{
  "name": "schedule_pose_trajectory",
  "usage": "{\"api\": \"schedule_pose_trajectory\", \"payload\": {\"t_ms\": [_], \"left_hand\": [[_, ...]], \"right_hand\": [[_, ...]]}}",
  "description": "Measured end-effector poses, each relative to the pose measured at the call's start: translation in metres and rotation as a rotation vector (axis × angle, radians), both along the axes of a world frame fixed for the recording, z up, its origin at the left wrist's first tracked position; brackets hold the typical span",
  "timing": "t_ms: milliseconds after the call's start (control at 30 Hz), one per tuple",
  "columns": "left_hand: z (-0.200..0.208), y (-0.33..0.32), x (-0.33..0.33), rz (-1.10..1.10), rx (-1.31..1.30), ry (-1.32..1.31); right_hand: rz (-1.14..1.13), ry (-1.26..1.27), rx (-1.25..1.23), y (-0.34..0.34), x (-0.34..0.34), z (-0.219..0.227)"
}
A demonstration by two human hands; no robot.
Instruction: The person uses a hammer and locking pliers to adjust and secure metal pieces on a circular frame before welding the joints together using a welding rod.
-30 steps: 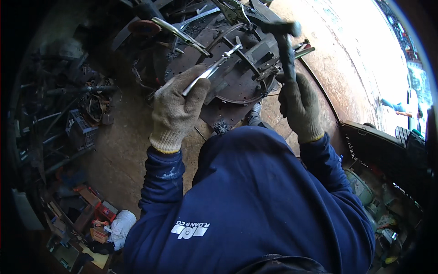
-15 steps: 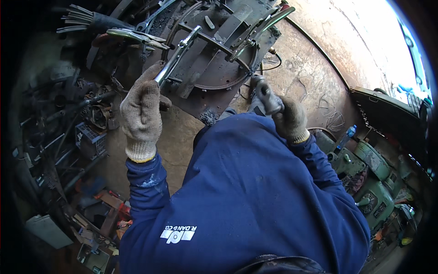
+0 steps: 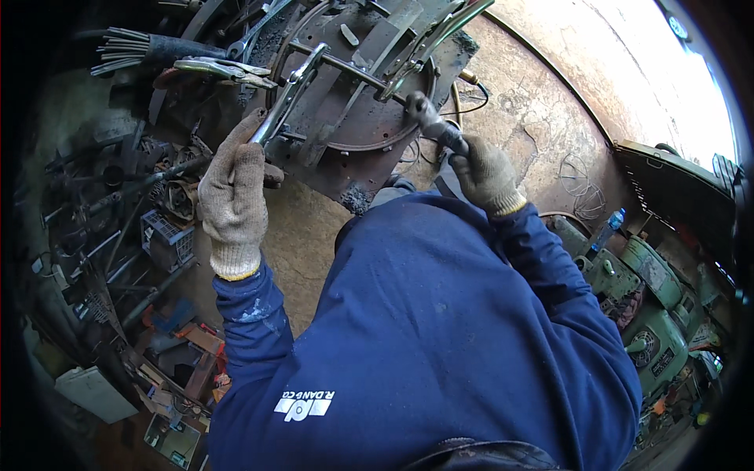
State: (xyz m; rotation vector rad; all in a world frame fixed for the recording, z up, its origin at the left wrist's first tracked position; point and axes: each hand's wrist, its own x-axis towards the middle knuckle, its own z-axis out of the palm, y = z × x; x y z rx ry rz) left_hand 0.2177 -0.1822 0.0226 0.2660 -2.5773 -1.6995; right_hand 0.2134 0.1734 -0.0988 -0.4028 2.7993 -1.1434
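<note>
My left hand (image 3: 236, 196), in a beige knitted glove, is closed around the handle of chrome locking pliers (image 3: 290, 94). The jaws of these pliers meet a dark metal rod (image 3: 339, 64) lying across the workpiece. My right hand (image 3: 488, 174), gloved too, grips a hammer (image 3: 428, 118). Its slightly blurred head is at the rod's right end; whether they touch I cannot tell. A second pair of locking pliers (image 3: 428, 47) sits clamped near that end. Under the rod, a bent metal ring (image 3: 377, 147) rests on a dark steel plate (image 3: 345, 169).
Welding rods (image 3: 122, 51) stick out of a dark tube at the far left, beside another pair of pliers (image 3: 224, 71). Scrap and a grey crate (image 3: 166, 239) crowd the left floor. Green machinery (image 3: 656, 349) and a water bottle (image 3: 609, 229) stand at right.
My right hand has swung the hammer forward and left, from beside my knee to the rod's right end. My left hand keeps its hold on the locking pliers.
</note>
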Motion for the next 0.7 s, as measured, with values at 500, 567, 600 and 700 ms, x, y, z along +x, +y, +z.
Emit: {"api": "schedule_pose_trajectory", "payload": {"t_ms": [500, 567, 600, 700], "left_hand": [[0.001, -0.001, -0.003, -0.010, -0.069, -0.037], [0.000, -0.001, -0.003, 0.003, -0.059, -0.017], [0.000, -0.001, -0.003, 0.013, -0.051, -0.020], [0.001, -0.001, -0.002, 0.024, -0.040, -0.039]], "right_hand": [[-0.109, -0.051, -0.619, -0.015, 0.038, -0.037], [-0.132, -0.179, -0.497, -0.024, 0.032, -0.041], [-0.134, -0.273, -0.336, -0.027, 0.026, -0.051], [-0.210, -0.289, -0.618, -0.029, 0.037, -0.062]]}}
